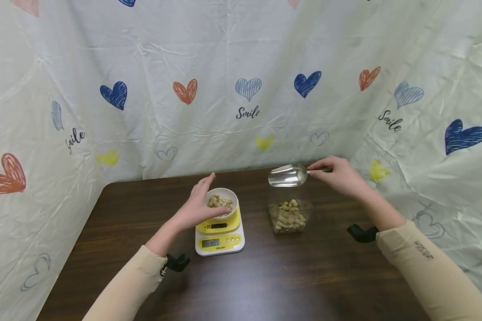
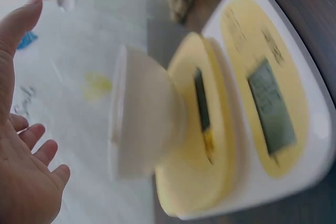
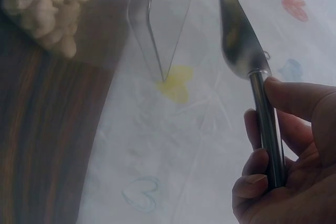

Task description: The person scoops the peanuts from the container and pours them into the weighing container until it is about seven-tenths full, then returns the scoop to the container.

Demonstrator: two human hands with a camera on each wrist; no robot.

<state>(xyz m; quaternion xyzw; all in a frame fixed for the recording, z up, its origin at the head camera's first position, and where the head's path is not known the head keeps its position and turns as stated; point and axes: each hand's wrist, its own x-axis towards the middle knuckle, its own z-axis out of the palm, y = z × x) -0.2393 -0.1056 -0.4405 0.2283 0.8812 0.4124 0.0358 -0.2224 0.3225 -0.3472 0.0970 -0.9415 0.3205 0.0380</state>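
Note:
My right hand grips the handle of a shiny metal scoop, held above a clear square container with peanuts in it. In the right wrist view, fingers and thumb wrap the scoop's handle. A white bowl holding peanuts sits on a yellow and white kitchen scale, whose display reads about 49.9. Beside the bowl, my left hand has thumb and fingers spread. The left wrist view shows that hand apart from the bowl, holding nothing.
The scale and the container stand side by side on a dark brown wooden table. Behind and at both sides hangs a white curtain printed with hearts and the word Smile. Dark wrist straps sit at both cuffs.

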